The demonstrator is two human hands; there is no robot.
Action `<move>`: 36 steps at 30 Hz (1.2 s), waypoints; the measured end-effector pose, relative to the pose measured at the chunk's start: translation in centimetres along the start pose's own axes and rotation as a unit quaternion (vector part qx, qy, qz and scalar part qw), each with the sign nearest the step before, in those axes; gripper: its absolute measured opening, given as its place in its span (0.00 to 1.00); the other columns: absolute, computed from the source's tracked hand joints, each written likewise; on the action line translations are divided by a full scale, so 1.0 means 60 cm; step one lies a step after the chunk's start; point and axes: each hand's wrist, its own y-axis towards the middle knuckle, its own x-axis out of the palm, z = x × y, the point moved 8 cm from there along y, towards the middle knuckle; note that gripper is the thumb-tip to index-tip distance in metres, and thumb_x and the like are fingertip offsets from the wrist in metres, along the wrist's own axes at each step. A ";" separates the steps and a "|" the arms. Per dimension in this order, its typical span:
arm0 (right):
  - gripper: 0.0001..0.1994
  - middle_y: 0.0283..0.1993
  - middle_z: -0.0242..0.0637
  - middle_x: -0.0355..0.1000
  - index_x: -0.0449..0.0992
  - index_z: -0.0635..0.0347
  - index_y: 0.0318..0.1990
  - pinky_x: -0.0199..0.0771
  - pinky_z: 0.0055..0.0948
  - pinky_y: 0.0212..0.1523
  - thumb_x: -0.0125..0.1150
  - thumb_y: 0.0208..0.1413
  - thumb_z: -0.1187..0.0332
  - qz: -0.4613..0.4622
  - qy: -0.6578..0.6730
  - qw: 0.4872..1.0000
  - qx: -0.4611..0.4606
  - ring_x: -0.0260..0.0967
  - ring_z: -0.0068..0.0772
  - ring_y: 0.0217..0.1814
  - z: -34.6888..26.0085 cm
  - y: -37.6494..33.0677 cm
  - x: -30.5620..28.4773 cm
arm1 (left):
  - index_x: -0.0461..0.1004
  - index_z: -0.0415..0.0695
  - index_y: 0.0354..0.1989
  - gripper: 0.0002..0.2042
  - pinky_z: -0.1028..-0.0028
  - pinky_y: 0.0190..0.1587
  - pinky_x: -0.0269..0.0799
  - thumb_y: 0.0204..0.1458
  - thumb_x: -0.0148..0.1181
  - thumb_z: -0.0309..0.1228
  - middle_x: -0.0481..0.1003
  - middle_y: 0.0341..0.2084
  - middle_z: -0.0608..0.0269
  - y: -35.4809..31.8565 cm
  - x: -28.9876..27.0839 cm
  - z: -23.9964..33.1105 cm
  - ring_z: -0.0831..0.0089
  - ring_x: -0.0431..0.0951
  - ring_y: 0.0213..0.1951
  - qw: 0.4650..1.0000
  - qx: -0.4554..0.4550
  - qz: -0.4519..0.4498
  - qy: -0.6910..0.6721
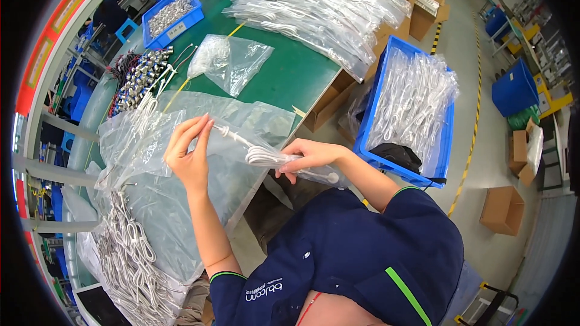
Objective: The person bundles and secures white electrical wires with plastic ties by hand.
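Note:
A white coiled cable (pixel 263 156) lies in a long clear plastic bag (pixel 307 170) held over the table's near edge. My right hand (pixel 311 156) is closed around the bag beside the coil, its thumb on top. One white cable end shows beyond it, towards my body. My left hand (pixel 190 148) is raised at the bag's other end, with thumb and fingertips pinched together next to the cable's plug. What exactly lies between those fingertips is too small to see clearly, but the bag's end reaches them. Flat clear plastic sheets (pixel 163 187) lie beneath my hands.
Loose white cables (pixel 130 247) are heaped at the near left. Bagged cables (pixel 320 6) are piled at the table's far side, and more fill a blue crate (pixel 364 136) at right. Metal connectors (pixel 142 81) and a blue bin (pixel 187 22) of small parts stand far left.

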 end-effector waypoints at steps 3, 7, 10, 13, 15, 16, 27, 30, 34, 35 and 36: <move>0.13 0.23 0.31 0.72 0.75 0.65 0.36 0.64 0.19 0.32 0.53 0.55 0.63 0.015 0.002 1.000 0.006 0.68 0.17 0.28 0.005 -0.012 0.001 | 0.77 0.34 0.32 0.06 0.82 0.32 0.70 0.44 0.59 0.17 0.74 0.29 0.59 -0.005 0.009 -0.004 0.77 0.74 0.30 1.000 -0.010 -0.014 -0.012; 0.13 0.23 0.30 0.72 0.75 0.65 0.36 0.64 0.19 0.33 0.53 0.55 0.63 0.028 0.004 1.000 0.001 0.68 0.17 0.28 0.002 -0.018 0.007 | 0.77 0.34 0.32 0.05 0.82 0.31 0.69 0.46 0.58 0.18 0.74 0.29 0.60 -0.012 0.007 -0.005 0.78 0.74 0.29 0.999 -0.036 0.002 -0.019; 0.13 0.22 0.30 0.72 0.75 0.64 0.36 0.63 0.19 0.32 0.53 0.55 0.62 0.027 0.002 1.000 -0.005 0.67 0.16 0.27 -0.007 -0.018 0.016 | 0.77 0.36 0.30 0.04 0.80 0.31 0.69 0.44 0.60 0.17 0.74 0.26 0.60 -0.016 -0.004 0.008 0.77 0.73 0.27 0.999 -0.019 0.035 0.009; 0.13 0.21 0.29 0.71 0.75 0.64 0.35 0.62 0.19 0.32 0.52 0.55 0.62 0.024 -0.003 1.000 0.004 0.66 0.16 0.26 -0.009 -0.014 0.021 | 0.76 0.35 0.28 0.03 0.79 0.32 0.69 0.45 0.59 0.17 0.74 0.26 0.60 -0.023 -0.017 0.009 0.76 0.73 0.28 0.998 -0.038 0.050 0.005; 0.12 0.22 0.30 0.71 0.75 0.65 0.38 0.64 0.19 0.33 0.52 0.55 0.64 0.010 -0.018 1.000 0.000 0.68 0.17 0.28 -0.012 -0.010 0.026 | 0.75 0.37 0.34 0.07 0.78 0.36 0.70 0.46 0.58 0.18 0.74 0.28 0.61 -0.032 -0.027 0.000 0.74 0.74 0.31 0.998 -0.032 0.046 0.022; 0.12 0.22 0.30 0.71 0.75 0.65 0.38 0.64 0.19 0.33 0.52 0.55 0.64 0.005 -0.018 1.000 -0.001 0.68 0.17 0.28 -0.013 -0.007 0.030 | 0.75 0.37 0.34 0.07 0.78 0.36 0.70 0.46 0.58 0.18 0.74 0.28 0.61 -0.033 -0.031 0.001 0.74 0.74 0.31 0.998 -0.033 0.049 0.026; 0.13 0.21 0.28 0.70 0.74 0.63 0.39 0.62 0.19 0.31 0.53 0.54 0.62 -0.040 -0.051 0.997 0.036 0.66 0.15 0.28 -0.007 0.002 0.057 | 0.70 0.36 0.40 0.10 0.77 0.31 0.73 0.48 0.59 0.22 0.76 0.31 0.54 -0.169 -0.048 -0.094 0.70 0.77 0.32 0.864 -0.356 0.170 -0.312; 0.15 0.25 0.30 0.72 0.73 0.64 0.43 0.64 0.20 0.33 0.55 0.54 0.63 -0.035 -0.066 0.997 0.035 0.68 0.18 0.31 -0.009 0.002 0.052 | 0.70 0.36 0.37 0.08 0.80 0.25 0.72 0.48 0.59 0.23 0.76 0.28 0.56 -0.165 -0.053 -0.085 0.73 0.77 0.28 0.866 -0.313 0.224 -0.318; 0.14 0.28 0.33 0.73 0.73 0.62 0.39 0.65 0.22 0.33 0.59 0.51 0.60 0.025 -0.086 0.992 -0.090 0.68 0.22 0.30 -0.042 0.010 0.041 | 0.69 0.36 0.41 0.11 0.81 0.26 0.71 0.49 0.59 0.23 0.76 0.28 0.56 -0.157 -0.065 -0.089 0.74 0.77 0.28 0.868 -0.281 0.263 -0.313; 0.14 0.28 0.33 0.73 0.73 0.62 0.39 0.65 0.22 0.33 0.59 0.51 0.60 0.023 -0.087 0.992 -0.091 0.68 0.22 0.30 -0.045 0.011 0.036 | 0.68 0.36 0.43 0.12 0.80 0.28 0.71 0.50 0.57 0.24 0.76 0.30 0.55 -0.156 -0.068 -0.085 0.74 0.77 0.31 0.875 -0.287 0.264 -0.285; 0.15 0.29 0.34 0.73 0.72 0.62 0.40 0.66 0.23 0.33 0.59 0.50 0.61 0.037 -0.157 0.985 -0.068 0.69 0.23 0.31 -0.047 0.011 0.025 | 0.67 0.36 0.44 0.13 0.80 0.30 0.71 0.51 0.56 0.25 0.76 0.32 0.54 -0.156 -0.071 -0.082 0.73 0.77 0.33 0.881 -0.293 0.266 -0.257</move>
